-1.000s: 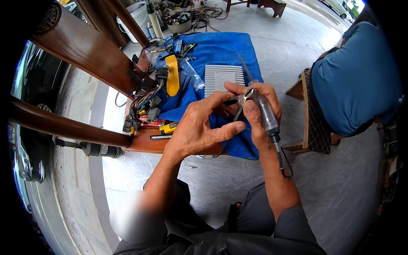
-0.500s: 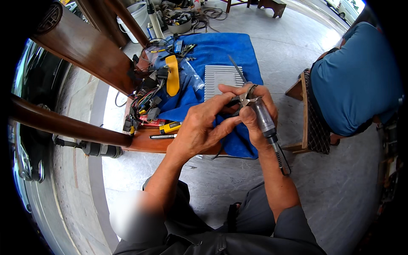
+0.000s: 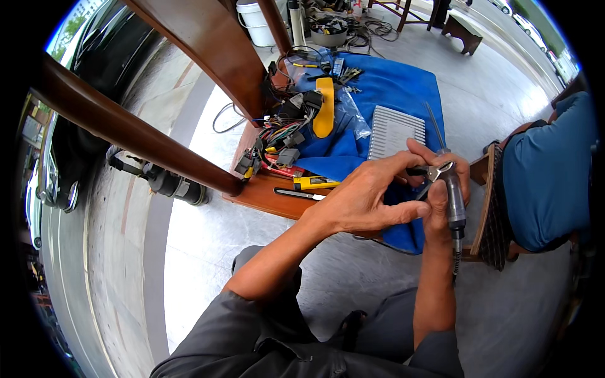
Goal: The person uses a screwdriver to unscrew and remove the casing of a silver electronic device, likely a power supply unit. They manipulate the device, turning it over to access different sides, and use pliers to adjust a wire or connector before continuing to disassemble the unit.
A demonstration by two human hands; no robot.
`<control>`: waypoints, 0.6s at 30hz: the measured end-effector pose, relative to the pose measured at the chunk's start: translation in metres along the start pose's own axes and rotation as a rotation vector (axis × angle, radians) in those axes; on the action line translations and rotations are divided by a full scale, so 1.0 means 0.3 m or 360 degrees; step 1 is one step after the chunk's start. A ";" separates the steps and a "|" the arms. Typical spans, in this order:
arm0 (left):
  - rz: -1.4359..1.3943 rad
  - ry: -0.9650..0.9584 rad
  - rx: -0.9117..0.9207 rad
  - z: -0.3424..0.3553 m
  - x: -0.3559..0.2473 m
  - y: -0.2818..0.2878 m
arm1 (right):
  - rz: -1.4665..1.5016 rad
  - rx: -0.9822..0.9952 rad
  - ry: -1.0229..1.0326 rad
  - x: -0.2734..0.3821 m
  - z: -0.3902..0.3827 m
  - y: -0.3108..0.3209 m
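Observation:
My right hand (image 3: 438,211) grips a probe tool (image 3: 455,198) with a clear handle, a thin metal shaft pointing away from me and a coiled lead hanging down. The fingers of my left hand (image 3: 375,192) curl round the black grip of a small metal-jawed tool (image 3: 441,170), which lies against the probe in my right hand. My left thumb reaches across to my right thumb. Beyond both hands a grey finned metal case (image 3: 394,129) rests on a blue cloth (image 3: 400,79).
A wooden bench (image 3: 249,205) holds wire connectors (image 3: 287,135), a yellow strip (image 3: 324,107), a yellow knife (image 3: 305,184). Wooden beams (image 3: 138,148) rise at left, near a black car (image 3: 107,57). A bucket (image 3: 255,25) stands behind. A person in blue (image 3: 542,183) sits on a stool at right.
The view has swung left, so the bench, cloth and seated person sit farther right. My hands still hold the tools together, with my left thumb shifted slightly against my right.

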State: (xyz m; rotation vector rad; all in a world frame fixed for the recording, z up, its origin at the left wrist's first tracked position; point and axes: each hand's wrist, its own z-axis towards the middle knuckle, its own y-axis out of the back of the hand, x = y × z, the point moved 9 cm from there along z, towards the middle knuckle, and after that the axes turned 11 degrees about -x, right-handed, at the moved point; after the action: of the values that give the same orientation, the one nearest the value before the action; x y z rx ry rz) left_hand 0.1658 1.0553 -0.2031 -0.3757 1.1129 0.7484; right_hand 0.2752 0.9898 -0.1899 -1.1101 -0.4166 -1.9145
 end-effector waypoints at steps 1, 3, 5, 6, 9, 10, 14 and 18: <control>-0.0024 0.0003 0.0007 0.003 -0.002 -0.003 | -0.0063 0.0033 0.0059 0.000 0.003 0.011; 0.0019 -0.0009 0.0009 0.004 -0.007 -0.007 | -0.0085 -0.0003 0.0088 0.001 0.002 0.018; 0.0039 -0.0032 0.0001 0.003 -0.009 -0.004 | -0.0065 0.0023 0.0063 0.001 -0.003 0.008; 0.0067 -0.0046 0.0005 0.005 -0.013 -0.004 | -0.0057 0.0033 0.0095 0.002 -0.003 0.010; 0.0120 0.0029 0.0067 0.004 -0.018 -0.007 | -0.0039 0.0044 0.0115 0.004 -0.006 0.016; 0.0136 0.0014 0.0084 0.002 -0.020 -0.008 | -0.0017 0.0040 0.0081 0.004 -0.009 0.015; 0.0259 -0.0118 0.0078 -0.010 -0.025 -0.012 | -0.0006 0.0078 0.0062 0.005 -0.011 0.003; 0.0268 -0.0225 0.0024 -0.013 -0.034 -0.020 | 0.0019 0.0071 0.0020 0.001 -0.012 0.001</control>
State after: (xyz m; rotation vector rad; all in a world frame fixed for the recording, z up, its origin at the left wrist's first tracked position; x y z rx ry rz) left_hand 0.1651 1.0452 -0.1959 -0.2141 1.0245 0.9006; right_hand 0.2735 0.9872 -0.1917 -1.0687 -0.4428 -1.8919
